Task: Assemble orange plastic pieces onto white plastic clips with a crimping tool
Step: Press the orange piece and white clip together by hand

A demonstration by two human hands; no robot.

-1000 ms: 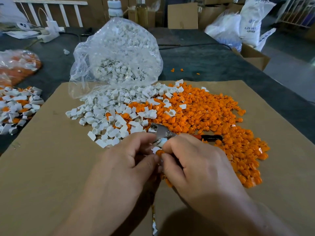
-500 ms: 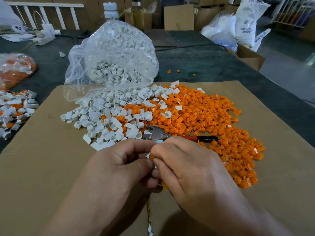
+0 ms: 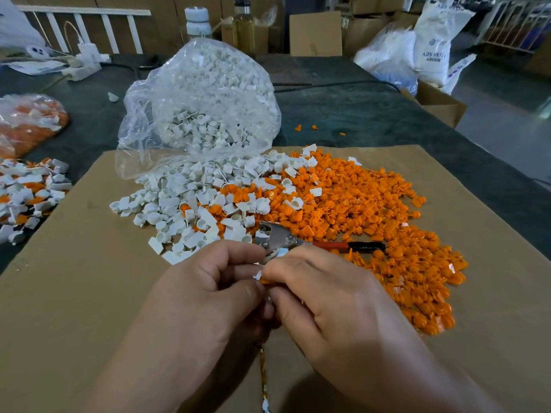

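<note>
Across the whole view, a dark worktop (image 3: 372,114), its near part covered by a broad cardboard sheet (image 3: 74,293). At the sheet's far edge, a clear plastic bag (image 3: 202,93) slumped open toward the person, full of white parts and spilling them forward. On the sheet's right half, a wide heap of orange pieces (image 3: 372,204); to its left, touching and partly mixed with it, a spill of white clips (image 3: 179,201). Off the sheet at the far left, a smaller mixed pile (image 3: 26,192) of white and orange parts. Near bottom centre, left hand (image 3: 202,296) and right hand (image 3: 328,302) drawn together above the cardboard, fingers curled, tips meeting. Just beyond those fingertips, crimping tool (image 3: 322,244) flat on the sheet, metal head toward the white clips, red-and-black handle out over the orange heap. Smallest of all, between the fingertips: a white clip (image 3: 257,275) pinched by the left hand, and an orange piece (image 3: 265,281) pinched by the right, pressed against it.
</note>
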